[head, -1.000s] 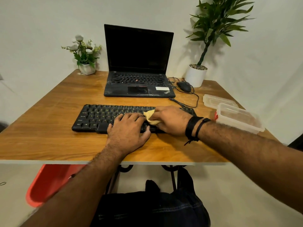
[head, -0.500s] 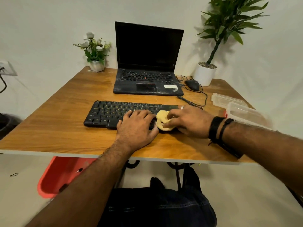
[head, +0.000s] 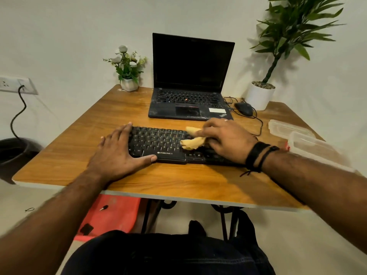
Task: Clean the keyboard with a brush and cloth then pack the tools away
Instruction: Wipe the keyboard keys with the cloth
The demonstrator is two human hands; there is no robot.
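Note:
A black keyboard (head: 162, 144) lies on the wooden table (head: 178, 183) in front of me. My left hand (head: 117, 153) lies flat over the keyboard's left end, fingers straight, thumb along its front edge. My right hand (head: 224, 139) grips a crumpled yellow cloth (head: 192, 140) and presses it on the keys right of the middle. The keyboard's right part is hidden under that hand. No brush is in sight.
An open laptop (head: 190, 96) stands behind the keyboard, with a wired mouse (head: 243, 108) to its right. A clear plastic box (head: 313, 146) and its lid (head: 286, 127) sit at the table's right edge. Two potted plants (head: 128, 69) (head: 262, 94) stand at the back.
My left hand has slid from the keyboard's middle to its left end. My right hand with the cloth has moved a little up the keys. My head has turned left.

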